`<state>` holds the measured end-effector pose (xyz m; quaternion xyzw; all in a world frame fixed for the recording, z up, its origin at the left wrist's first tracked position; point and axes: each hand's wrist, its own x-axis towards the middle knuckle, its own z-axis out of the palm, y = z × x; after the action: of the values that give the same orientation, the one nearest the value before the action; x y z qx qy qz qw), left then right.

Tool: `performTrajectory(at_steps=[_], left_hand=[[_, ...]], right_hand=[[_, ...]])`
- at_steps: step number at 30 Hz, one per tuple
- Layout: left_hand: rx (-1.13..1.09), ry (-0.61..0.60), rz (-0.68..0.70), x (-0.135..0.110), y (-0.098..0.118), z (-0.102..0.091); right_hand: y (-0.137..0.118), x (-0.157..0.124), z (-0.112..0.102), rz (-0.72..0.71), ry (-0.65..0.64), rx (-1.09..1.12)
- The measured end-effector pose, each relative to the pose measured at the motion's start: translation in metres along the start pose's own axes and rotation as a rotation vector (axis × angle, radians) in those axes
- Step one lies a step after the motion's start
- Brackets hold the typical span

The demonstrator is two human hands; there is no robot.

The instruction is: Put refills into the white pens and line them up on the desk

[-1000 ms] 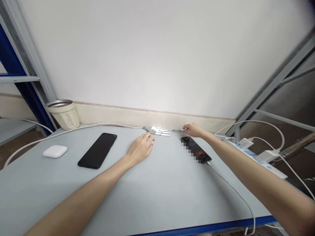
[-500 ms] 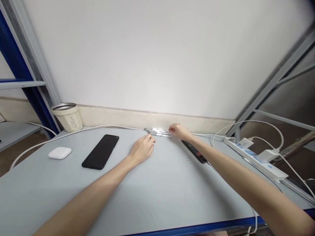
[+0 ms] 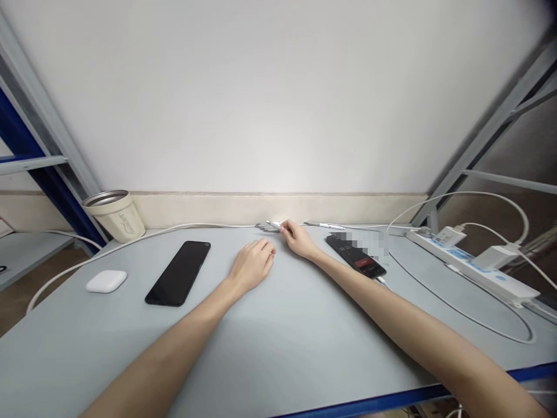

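My right hand (image 3: 299,239) is at the back of the desk, its fingertips pinching a slim white pen (image 3: 274,224) with a grey tip. Partly covered by that hand, several similar pens (image 3: 262,227) lie beside the wall. Another white pen (image 3: 325,225) lies apart, to the right of the hand. My left hand (image 3: 252,265) rests palm down on the desk, just in front of the pens, with loosely bent fingers and nothing in them.
On the left are a black phone (image 3: 179,273), a white earbud case (image 3: 107,281) and a cream cup (image 3: 117,216). A second phone (image 3: 357,258) with a lit screen lies on the right, near a white power strip (image 3: 478,270). White cables (image 3: 174,227) run along the wall.
My right hand has moved left and now has a pen in its fingertips. A single pen shows to its right. My left hand stays in place; the camera view has shifted slightly.
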<state>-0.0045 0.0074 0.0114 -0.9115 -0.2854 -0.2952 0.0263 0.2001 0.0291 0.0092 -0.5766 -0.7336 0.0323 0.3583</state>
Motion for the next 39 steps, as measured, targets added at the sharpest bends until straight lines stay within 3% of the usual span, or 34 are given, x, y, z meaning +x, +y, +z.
performTrajectory(at_steps=[3, 8, 14, 20, 23, 30, 34, 39], left_hand=[[-0.025, -0.02, 0.009, 0.002, 0.0, 0.001], [-0.05, -0.064, 0.004, 0.005, 0.0, 0.004], [-0.049, -0.088, -0.043, 0.007, 0.0, 0.005], [-0.041, -0.113, -0.107, 0.009, 0.002, 0.005], [-0.047, -0.087, -0.171, 0.009, 0.001, 0.006], [-0.165, 0.016, -0.428, 0.01, -0.006, 0.006], [-0.195, 0.061, -0.341, 0.009, -0.006, 0.004], [-0.067, 0.102, -0.199, 0.006, 0.002, 0.001]], right_hand=[[0.0, -0.006, -0.004, 0.109, 0.072, 0.224], [0.003, -0.011, -0.001, 0.291, 0.059, 0.469], [-0.004, -0.015, -0.002, 0.19, 0.17, 0.465], [-0.001, -0.014, -0.002, 0.245, -0.055, 0.587], [-0.005, -0.017, -0.003, 0.155, -0.063, 0.48], [-0.024, -0.028, -0.006, -0.03, -0.213, -0.115], [-0.027, -0.03, -0.006, -0.053, -0.269, -0.244], [-0.025, -0.03, -0.005, -0.042, -0.276, -0.299]])
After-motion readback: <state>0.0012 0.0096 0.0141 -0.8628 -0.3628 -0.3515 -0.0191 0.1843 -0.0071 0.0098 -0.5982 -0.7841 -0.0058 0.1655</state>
